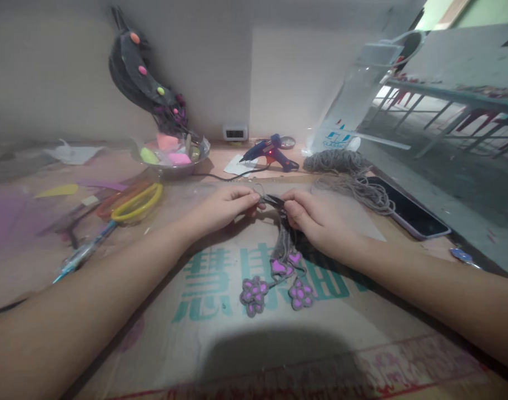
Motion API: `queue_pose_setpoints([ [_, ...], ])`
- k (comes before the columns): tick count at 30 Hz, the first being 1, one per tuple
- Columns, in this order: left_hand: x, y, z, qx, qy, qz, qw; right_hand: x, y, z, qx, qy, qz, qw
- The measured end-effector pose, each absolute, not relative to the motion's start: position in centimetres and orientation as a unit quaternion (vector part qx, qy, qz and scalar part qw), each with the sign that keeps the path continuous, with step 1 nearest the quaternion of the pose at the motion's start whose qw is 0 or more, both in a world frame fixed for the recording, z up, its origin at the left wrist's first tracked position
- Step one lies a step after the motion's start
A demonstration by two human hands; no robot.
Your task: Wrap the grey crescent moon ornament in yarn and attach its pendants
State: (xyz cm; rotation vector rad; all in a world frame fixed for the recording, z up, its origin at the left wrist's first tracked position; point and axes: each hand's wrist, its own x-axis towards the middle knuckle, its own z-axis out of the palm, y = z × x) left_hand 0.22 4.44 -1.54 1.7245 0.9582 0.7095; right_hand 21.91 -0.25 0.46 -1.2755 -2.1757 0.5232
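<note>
My left hand [231, 204] is closed, its thumb and finger pinching a thin strand of grey yarn [260, 190]. Opposite it, my right hand [306, 214] grips small dark-bladed scissors [274, 201], whose tips point left at the strand. Below my right hand lies a grey yarn ornament [284, 244] with purple hearts. Two grey flowers with purple petals, a left flower [254, 295] and a right flower [301, 294], lie at its lower end. My fingers hide the scissors' handles and the ornament's top.
Behind my hands are a blue glue gun [268, 151] with a red light, a small clock [235, 133] and a metal bowl [170, 165] of coloured pieces. Yellow-handled scissors [137, 204] lie left. Grey yarn skeins [335, 161] and a phone [416, 211] sit right, near the table's edge.
</note>
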Motion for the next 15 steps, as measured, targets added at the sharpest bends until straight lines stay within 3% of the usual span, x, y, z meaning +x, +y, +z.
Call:
queue_pose_setpoints([
  [15,0.16,4.63,-1.74,0.712,0.394,0.3,0.498,22.31,0.28,-0.47,-0.456,-0.824,0.16,0.297],
])
